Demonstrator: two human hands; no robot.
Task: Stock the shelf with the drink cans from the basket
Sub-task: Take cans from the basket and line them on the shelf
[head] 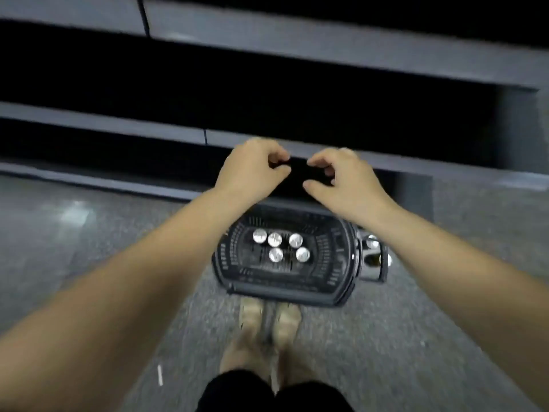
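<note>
— As the person stands over the basket [285, 288], where do the drink cans [281, 246] sit?

— Five of them stand upright inside the dark plastic basket, silver tops showing: three in a far row, two in a near row, clustered left of the basket's middle. The basket rests on the grey speckled floor [401, 337], just ahead of the person's feet [269, 322].

— And the shelf [326, 52]?

— It runs across the far side of the scene, several dark grey tiers with black gaps between them. The lowest tier's edge passes just beyond the basket. No can shows on any tier.

— What are the hands doing?

— Both are raised above the far rim of the basket, in front of the lower shelf edge. The left hand [252, 168] has its fingers curled in toward the palm, thumb tucked near the forefinger. The right hand [341, 176] is curled too, thumb stretched out toward the left. The fingertips of the two nearly meet. The picture is blurred and the gap between them is black, so whether they pinch something dark or hold nothing cannot be told.

— Anything beside the basket?

— To its right, touching or just beside its side, is a dark frame with shiny metal parts [375, 257]; it is too blurred to name.
</note>
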